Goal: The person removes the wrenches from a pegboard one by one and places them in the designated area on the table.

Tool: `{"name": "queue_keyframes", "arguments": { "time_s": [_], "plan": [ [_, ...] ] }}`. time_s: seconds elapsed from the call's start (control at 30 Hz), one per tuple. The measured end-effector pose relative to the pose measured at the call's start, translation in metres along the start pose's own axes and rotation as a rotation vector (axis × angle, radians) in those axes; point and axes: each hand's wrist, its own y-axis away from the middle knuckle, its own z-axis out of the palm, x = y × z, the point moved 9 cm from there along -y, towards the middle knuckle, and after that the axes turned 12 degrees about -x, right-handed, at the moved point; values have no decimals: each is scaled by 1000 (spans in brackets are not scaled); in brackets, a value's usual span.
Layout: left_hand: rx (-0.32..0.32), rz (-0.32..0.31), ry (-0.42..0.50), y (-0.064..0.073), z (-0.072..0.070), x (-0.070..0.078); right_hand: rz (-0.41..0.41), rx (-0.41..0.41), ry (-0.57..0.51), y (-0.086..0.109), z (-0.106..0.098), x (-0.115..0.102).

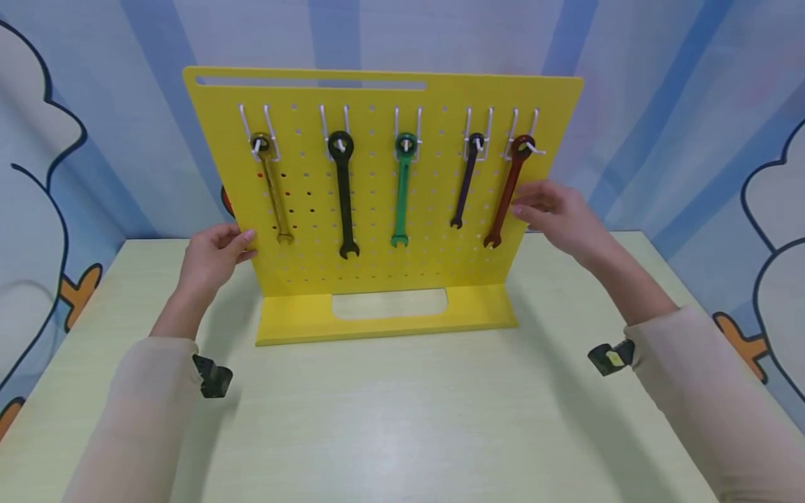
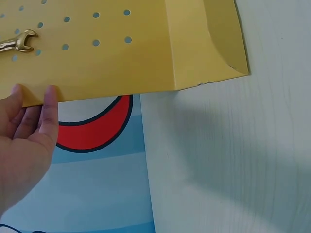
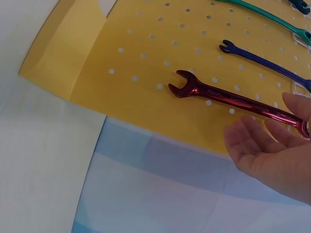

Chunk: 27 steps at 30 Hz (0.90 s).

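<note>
A yellow pegboard stand (image 1: pixel 377 265) stands upright on the table, with several combination wrenches hung from white hooks. My left hand (image 1: pixel 210 255) holds the board's left edge between thumb and fingers, below the gold wrench (image 1: pixel 275 199). At the right side, my right hand (image 1: pixel 556 213) is beside the red wrench (image 3: pixel 233 100), its fingers loosely bent and thumb apart. The thumb and fingertips are right at the red wrench's shaft, near its ring end. Left of that hang a purple wrench (image 1: pixel 465 185), a green wrench (image 1: pixel 402 192) and a black wrench (image 1: pixel 344 199).
The board's foot (image 1: pixel 295 321), with a cut-out in its middle, lies on the pale table (image 1: pixel 390 412). Behind the table hangs a blue printed curtain (image 1: pixel 402 35). A small black device (image 1: pixel 212 377) is strapped at each sleeve cuff.
</note>
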Motion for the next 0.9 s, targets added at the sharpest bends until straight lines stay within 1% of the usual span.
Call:
{"name": "queue_keyframes", "arguments": {
  "time_s": [0.1, 0.37, 0.57, 0.9],
  "plan": [
    [-2, -3, 16, 0, 0, -1, 20, 12, -20, -2, -2, -1],
    [2, 4, 55, -1, -1, -2, 23, 36, -44, -5, -4, -4],
    [3, -6, 51, -2, -2, -4, 11, 60, -64, -7, -3, -4],
    [3, -5, 44, -3, -3, -5, 21, 62, -70, -9, -1, -3]
  ]
}}
